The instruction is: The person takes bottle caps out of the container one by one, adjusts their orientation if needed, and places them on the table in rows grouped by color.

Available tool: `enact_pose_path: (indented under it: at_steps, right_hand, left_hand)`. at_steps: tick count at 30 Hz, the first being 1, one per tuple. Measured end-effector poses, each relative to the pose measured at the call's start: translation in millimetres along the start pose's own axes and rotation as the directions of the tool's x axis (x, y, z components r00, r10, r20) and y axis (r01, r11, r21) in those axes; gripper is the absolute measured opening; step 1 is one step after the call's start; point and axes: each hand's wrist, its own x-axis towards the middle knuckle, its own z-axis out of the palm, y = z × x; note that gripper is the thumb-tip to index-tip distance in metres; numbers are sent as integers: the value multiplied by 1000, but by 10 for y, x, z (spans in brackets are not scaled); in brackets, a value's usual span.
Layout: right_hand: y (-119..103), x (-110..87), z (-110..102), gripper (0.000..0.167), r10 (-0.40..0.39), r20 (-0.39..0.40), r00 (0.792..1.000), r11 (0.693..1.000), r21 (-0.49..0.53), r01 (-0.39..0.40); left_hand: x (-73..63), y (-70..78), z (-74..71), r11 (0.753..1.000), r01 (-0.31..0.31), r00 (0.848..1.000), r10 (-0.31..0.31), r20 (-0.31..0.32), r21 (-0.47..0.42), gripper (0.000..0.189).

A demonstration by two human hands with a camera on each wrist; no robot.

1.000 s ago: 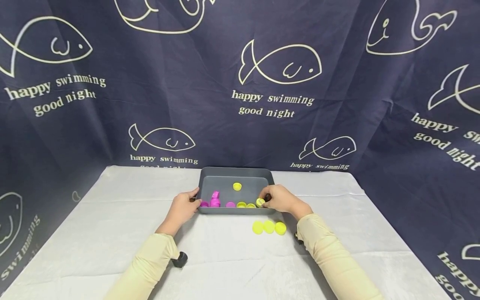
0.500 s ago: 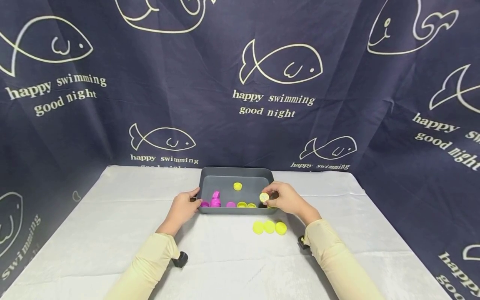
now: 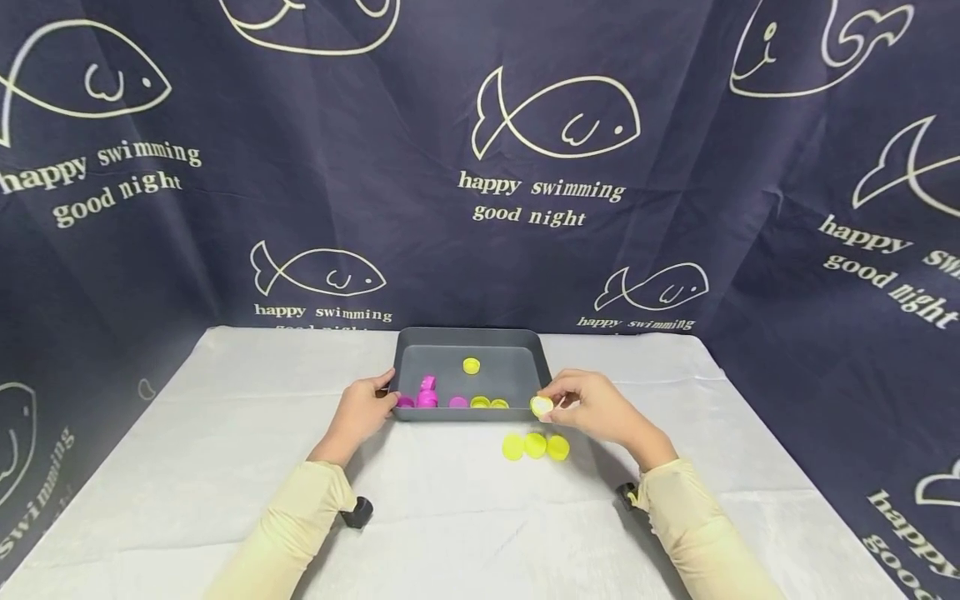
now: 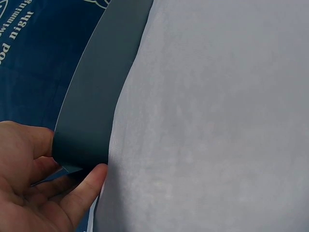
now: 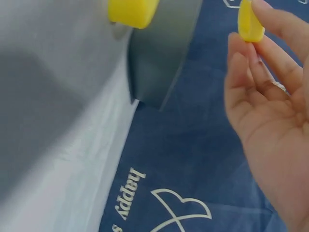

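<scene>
A dark grey tray (image 3: 502,362) lies on the table with its long side toward me. My left hand (image 3: 360,415) holds its front left corner, the fingertips against the tray wall (image 4: 96,87) in the left wrist view. Between thumb and fingertips, my right hand (image 3: 596,408) pinches a yellow bottle cap (image 3: 542,406), over the tray's front right corner. In the right wrist view this cap (image 5: 251,21) stands on edge in the fingers. Several magenta caps (image 3: 427,398) sit in the tray's front left. Two yellow caps (image 3: 480,402) are beside them; another yellow cap (image 3: 471,366) is farther back.
In front of the tray, three yellow caps (image 3: 535,446) lie in a row on the white tablecloth (image 3: 450,517). A dark blue curtain (image 3: 420,167) with fish drawings hangs behind and at both sides of the table.
My right hand has lifted the yellow cap from the tray's front right and carried it right, toward the corner. The left hand stays at the tray. The head view has shifted slightly.
</scene>
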Motion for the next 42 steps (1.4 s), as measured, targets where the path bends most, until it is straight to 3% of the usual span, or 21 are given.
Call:
enact_pose_path:
  at_steps: [5, 10, 15, 26, 42]
  right_hand:
    - [-108, -96, -81, 21, 41, 140, 989, 999, -18, -39]
    - [-141, -161, -150, 21, 93, 272, 958, 995, -48, -83]
    - [-123, -189, -174, 22, 135, 349, 927, 990, -71, -118]
    - [-204, -213, -80, 21, 172, 419, 892, 980, -167, -110]
    - [-189, -265, 53, 26, 200, 444, 874, 968, -227, -106]
  left_hand:
    - [21, 6, -1, 1000, -5, 1000, 5, 1, 4, 50]
    - [35, 34, -8, 1000, -9, 1000, 9, -3, 13, 50]
    - [26, 60, -27, 1000, 3, 1000, -3, 3, 8, 50]
    - [35, 63, -49, 1000, 3, 1000, -3, 4, -8, 50]
    - [-28, 34, -25, 1000, 11, 1000, -10, 11, -18, 50]
